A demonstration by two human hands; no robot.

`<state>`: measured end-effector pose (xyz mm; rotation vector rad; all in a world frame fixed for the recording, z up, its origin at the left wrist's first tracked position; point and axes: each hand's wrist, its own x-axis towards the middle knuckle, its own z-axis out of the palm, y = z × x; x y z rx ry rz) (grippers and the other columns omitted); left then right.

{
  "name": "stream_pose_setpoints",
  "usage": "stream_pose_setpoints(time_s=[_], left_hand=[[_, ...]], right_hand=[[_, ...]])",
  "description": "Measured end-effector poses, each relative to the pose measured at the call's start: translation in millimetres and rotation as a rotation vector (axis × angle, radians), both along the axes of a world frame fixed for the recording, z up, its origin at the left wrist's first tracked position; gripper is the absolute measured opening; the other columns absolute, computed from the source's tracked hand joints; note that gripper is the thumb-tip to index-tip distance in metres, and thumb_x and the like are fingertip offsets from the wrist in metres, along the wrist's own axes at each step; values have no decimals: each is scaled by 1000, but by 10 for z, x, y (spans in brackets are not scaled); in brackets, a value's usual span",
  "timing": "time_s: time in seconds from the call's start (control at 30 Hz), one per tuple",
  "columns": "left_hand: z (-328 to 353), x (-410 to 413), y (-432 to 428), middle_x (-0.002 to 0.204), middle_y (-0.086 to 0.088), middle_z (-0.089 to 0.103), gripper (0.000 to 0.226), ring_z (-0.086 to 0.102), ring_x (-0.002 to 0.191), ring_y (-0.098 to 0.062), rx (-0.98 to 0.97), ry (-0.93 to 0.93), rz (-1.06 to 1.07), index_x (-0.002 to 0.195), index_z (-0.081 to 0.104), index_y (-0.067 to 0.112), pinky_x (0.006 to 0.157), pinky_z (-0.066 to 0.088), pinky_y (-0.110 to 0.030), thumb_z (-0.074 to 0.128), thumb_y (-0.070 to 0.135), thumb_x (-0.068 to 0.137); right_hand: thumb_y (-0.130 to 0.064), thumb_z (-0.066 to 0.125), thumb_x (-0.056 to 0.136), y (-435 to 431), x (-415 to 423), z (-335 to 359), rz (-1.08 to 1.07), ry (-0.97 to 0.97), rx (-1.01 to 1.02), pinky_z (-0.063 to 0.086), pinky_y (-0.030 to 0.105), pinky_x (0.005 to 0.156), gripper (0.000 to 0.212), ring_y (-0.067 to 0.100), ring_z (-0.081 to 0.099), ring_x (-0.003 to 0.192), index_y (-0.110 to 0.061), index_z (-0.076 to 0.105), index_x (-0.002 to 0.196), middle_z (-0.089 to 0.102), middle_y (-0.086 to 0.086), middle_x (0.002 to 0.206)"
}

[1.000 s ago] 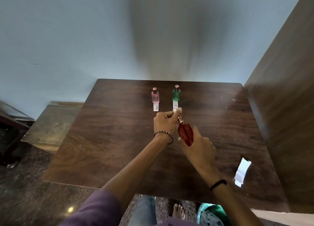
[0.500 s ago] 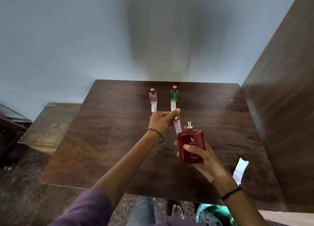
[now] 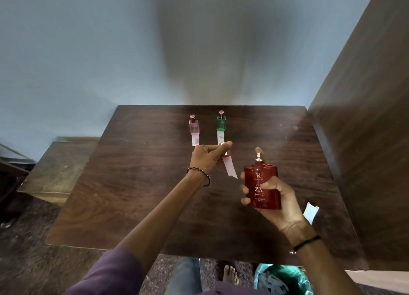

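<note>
My right hand (image 3: 280,202) grips a red perfume bottle (image 3: 263,187) upright above the dark wooden table (image 3: 132,195), its silver spray nozzle bare and my forefinger raised behind it. My left hand (image 3: 208,155) holds the bottle's cap together with a white paper strip (image 3: 230,169) that hangs down toward the bottle. At the table's far side stand a pink bottle (image 3: 194,126) and a green bottle (image 3: 221,123), each with a white paper strip lying in front of it.
Another white paper strip (image 3: 311,212) lies near the table's right edge. A tall wooden panel (image 3: 365,139) rises on the right. A lower wooden surface (image 3: 59,168) sits to the left. A green bag (image 3: 281,279) and my bare foot are below the table's near edge.
My right hand has turned the red bottle upright and drawn it right and nearer to me. My left hand has pulled the cap off and stays above the table with the strip.
</note>
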<state>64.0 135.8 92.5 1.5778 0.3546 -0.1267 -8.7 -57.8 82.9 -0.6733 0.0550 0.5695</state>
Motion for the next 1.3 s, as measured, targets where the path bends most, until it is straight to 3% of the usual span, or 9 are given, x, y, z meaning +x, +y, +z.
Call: stream_pose_setpoints(time_s=[0.07, 0.17, 0.27, 0.33, 0.4, 0.5, 0.73, 1.1, 1.3], left_hand=[[-9, 4, -5, 88, -6, 79, 32, 76, 89, -19, -4, 9, -7, 84, 81, 7, 90, 60, -39, 80, 38, 79], [-3, 11, -29, 88, -6, 79, 35, 76, 88, -21, -17, 18, -22, 83, 81, 6, 90, 60, -40, 81, 40, 77], [-7, 39, -75, 85, -9, 79, 37, 76, 86, -23, -20, 41, -12, 80, 81, 7, 89, 60, -39, 81, 43, 76], [-12, 60, -117, 82, -9, 79, 39, 76, 86, -24, -12, 59, -2, 76, 81, 8, 91, 59, -39, 82, 47, 73], [-27, 86, -164, 81, -10, 79, 41, 76, 86, -25, -9, 81, -12, 77, 80, 7, 90, 59, -39, 82, 48, 72], [11, 110, -223, 82, -12, 79, 41, 77, 85, -26, -52, 108, 10, 81, 79, 0, 80, 62, -33, 82, 41, 76], [19, 140, -271, 82, -14, 78, 42, 77, 81, -27, -90, 133, 31, 83, 77, -5, 72, 63, -31, 83, 36, 77], [-31, 180, -322, 84, -17, 78, 39, 76, 84, -33, -104, 162, -2, 74, 77, 0, 81, 62, -44, 85, 38, 73], [-1, 157, -341, 85, -18, 78, 43, 76, 75, -25, -106, 172, 5, 84, 75, -8, 70, 63, -34, 82, 34, 78]], right_hand=[[-5, 49, 77, -23, 15, 31, -7, -14, -42, 41, 37, 65, 74, 24, 51, 76, -34, 44, 145, 54, 16, 108], [-10, 62, 72, -35, 52, 85, 2, -38, -255, 43, 36, 60, 61, 21, 53, 70, -33, 60, 129, 56, 15, 102], [-12, 67, 81, 11, 117, 112, -15, -237, -809, 49, 34, 57, 63, 23, 57, 72, -47, 51, 130, 56, 16, 101], [-18, 66, 88, 63, 159, 93, -21, -441, -1150, 50, 33, 67, 66, 22, 59, 89, -58, 40, 133, 54, 7, 116], [-28, 67, 87, 109, 175, 60, -13, -556, -1314, 47, 28, 73, 68, 19, 57, 100, -60, 33, 136, 51, 2, 123], [-31, 68, 86, 145, 184, 5, -20, -607, -1412, 44, 20, 67, 72, 17, 56, 95, -56, 29, 141, 49, 3, 115], [-34, 70, 85, 159, 220, -83, -87, -654, -1524, 50, 27, 73, 74, 18, 54, 95, -48, 29, 145, 43, 1, 111], [-38, 70, 85, 169, 214, -122, -86, -644, -1591, 59, 37, 80, 75, 20, 56, 97, -46, 28, 146, 42, 1, 111], [-38, 70, 86, 160, 202, -123, -70, -639, -1598, 54, 31, 79, 74, 16, 51, 96, -45, 27, 146, 40, -1, 112]])
